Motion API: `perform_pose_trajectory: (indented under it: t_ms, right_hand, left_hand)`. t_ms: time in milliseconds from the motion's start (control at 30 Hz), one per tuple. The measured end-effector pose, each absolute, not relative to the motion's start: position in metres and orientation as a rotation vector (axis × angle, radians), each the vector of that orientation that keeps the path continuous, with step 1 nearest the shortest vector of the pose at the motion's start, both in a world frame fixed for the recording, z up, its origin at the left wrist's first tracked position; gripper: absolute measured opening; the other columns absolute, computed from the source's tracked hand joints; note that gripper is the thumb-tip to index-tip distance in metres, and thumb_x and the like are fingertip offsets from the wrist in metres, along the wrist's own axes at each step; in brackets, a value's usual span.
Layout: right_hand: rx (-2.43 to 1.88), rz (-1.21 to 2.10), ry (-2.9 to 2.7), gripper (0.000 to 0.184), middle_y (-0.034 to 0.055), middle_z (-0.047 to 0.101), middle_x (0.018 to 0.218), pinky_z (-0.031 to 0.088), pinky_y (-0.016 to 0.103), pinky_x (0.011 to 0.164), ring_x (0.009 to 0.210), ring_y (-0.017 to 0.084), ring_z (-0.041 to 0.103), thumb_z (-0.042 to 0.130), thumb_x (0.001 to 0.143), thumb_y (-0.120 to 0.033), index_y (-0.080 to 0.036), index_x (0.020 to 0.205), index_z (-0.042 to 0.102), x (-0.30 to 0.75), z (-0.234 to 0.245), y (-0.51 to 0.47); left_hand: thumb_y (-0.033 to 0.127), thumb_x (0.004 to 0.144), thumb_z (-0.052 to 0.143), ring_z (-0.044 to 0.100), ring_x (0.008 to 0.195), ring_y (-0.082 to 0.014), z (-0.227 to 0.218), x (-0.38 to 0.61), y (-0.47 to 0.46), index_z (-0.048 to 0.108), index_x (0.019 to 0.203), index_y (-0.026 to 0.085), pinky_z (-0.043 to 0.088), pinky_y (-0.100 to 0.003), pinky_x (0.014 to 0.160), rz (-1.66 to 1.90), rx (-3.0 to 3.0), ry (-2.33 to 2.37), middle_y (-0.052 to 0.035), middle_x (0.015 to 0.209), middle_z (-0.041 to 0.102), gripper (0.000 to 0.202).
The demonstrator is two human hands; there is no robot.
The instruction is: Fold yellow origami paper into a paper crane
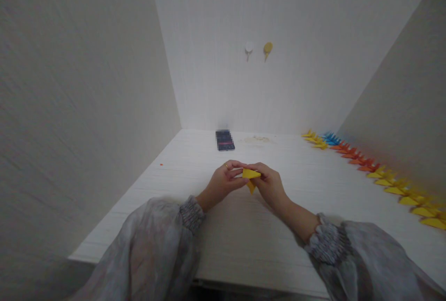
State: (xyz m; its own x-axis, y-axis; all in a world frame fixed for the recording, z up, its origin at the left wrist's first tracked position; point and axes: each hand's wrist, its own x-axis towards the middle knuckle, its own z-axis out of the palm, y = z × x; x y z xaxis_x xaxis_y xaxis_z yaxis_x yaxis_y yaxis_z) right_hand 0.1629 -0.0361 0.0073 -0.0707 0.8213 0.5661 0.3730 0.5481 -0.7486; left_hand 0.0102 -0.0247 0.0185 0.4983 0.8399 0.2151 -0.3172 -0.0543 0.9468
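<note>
A small piece of folded yellow paper is held between my two hands, over the middle of the white table. My left hand pinches its left side, with a ring on one finger. From the right, my right hand has its fingers closed on the paper's other side. One pointed yellow flap hangs down between the hands. The fingers partly cover the paper, so its full shape is hidden.
A phone lies near the back wall. Along the right side runs a row of folded paper cranes in yellow, orange and blue. A tiny orange scrap lies at left. Two hooks are on the wall.
</note>
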Motion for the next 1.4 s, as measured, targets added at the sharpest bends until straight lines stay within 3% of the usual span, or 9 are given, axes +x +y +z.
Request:
perform_pose_trajectory:
  t_ms: [100, 200, 300, 567, 933, 1133, 1400]
  right_hand:
    - [-0.968, 0.423, -1.705, 0.021, 0.0036, 0.060, 0.079, 0.044, 0.030, 0.068, 0.075, 0.016, 0.056, 0.051, 0.070, -0.012, -0.023, 0.082, 0.063, 0.164, 0.008, -0.037]
    - [-0.940, 0.368, -1.774, 0.022, 0.0035, 0.059, 0.078, 0.044, 0.030, 0.066, 0.075, 0.016, 0.054, 0.050, 0.071, -0.012, -0.024, 0.083, 0.063, 0.163, 0.007, -0.037]
    - [-0.892, 0.352, -1.854, 0.029, 0.0042, 0.056, 0.082, 0.044, 0.030, 0.066, 0.077, 0.016, 0.053, 0.046, 0.073, -0.010, -0.025, 0.091, 0.062, 0.162, 0.008, -0.039]
    - [-0.763, 0.545, -1.949, 0.049, 0.0054, 0.047, 0.099, 0.042, 0.031, 0.075, 0.092, 0.017, 0.047, 0.044, 0.069, -0.005, -0.028, 0.111, 0.052, 0.161, 0.015, -0.046]
    - [-0.779, 0.710, -1.875, 0.029, 0.0046, 0.045, 0.101, 0.041, 0.030, 0.078, 0.095, 0.017, 0.047, 0.043, 0.081, -0.028, -0.028, 0.105, 0.057, 0.162, 0.015, -0.044]
    - [-0.901, 0.610, -1.739, 0.013, 0.0039, 0.053, 0.089, 0.043, 0.030, 0.076, 0.086, 0.016, 0.051, 0.050, 0.077, -0.027, -0.024, 0.083, 0.061, 0.156, 0.009, -0.039]
    - [-0.950, 0.721, -1.616, 0.010, 0.0044, 0.055, 0.089, 0.044, 0.031, 0.074, 0.083, 0.016, 0.053, 0.053, 0.074, -0.025, -0.022, 0.083, 0.050, 0.156, -0.002, -0.036]
  left_hand:
    - [0.021, 0.060, 0.067, 0.055, 0.092, -0.0154, 0.021, 0.010, -0.025, 0.050, 0.095, 0.016, 0.044, -0.028, 0.079, 1.065, 1.221, 0.551, -0.0078, 0.108, 0.053, 0.039]
    - [0.030, 0.067, 0.061, 0.057, 0.078, -0.0124, 0.018, 0.010, -0.022, 0.052, 0.097, 0.013, 0.044, -0.026, 0.071, 1.016, 1.136, 0.668, -0.0078, 0.093, 0.059, 0.036]
    - [0.034, 0.069, 0.058, 0.056, 0.071, -0.0115, 0.014, 0.010, -0.019, 0.058, 0.084, 0.011, 0.043, -0.024, 0.068, 0.919, 1.153, 0.661, -0.0057, 0.079, 0.061, 0.028]
    - [0.034, 0.067, 0.059, 0.054, 0.066, -0.0102, 0.009, 0.005, -0.013, 0.060, 0.078, 0.011, 0.041, -0.023, 0.065, 1.008, 1.212, 0.678, -0.0033, 0.073, 0.060, 0.026]
    - [0.035, 0.064, 0.061, 0.054, 0.064, -0.0107, 0.012, 0.008, -0.017, 0.061, 0.079, 0.012, 0.044, -0.023, 0.062, 1.107, 1.227, 0.800, -0.0032, 0.073, 0.062, 0.027]
    - [0.034, 0.064, 0.062, 0.055, 0.066, -0.0113, 0.012, 0.009, -0.018, 0.061, 0.078, 0.012, 0.044, -0.024, 0.063, 1.124, 1.269, 0.812, -0.0033, 0.074, 0.062, 0.026]
    - [0.033, 0.062, 0.062, 0.055, 0.068, -0.0128, 0.014, 0.009, -0.020, 0.061, 0.077, 0.013, 0.044, -0.026, 0.066, 1.181, 1.347, 0.858, -0.0039, 0.073, 0.062, 0.025]
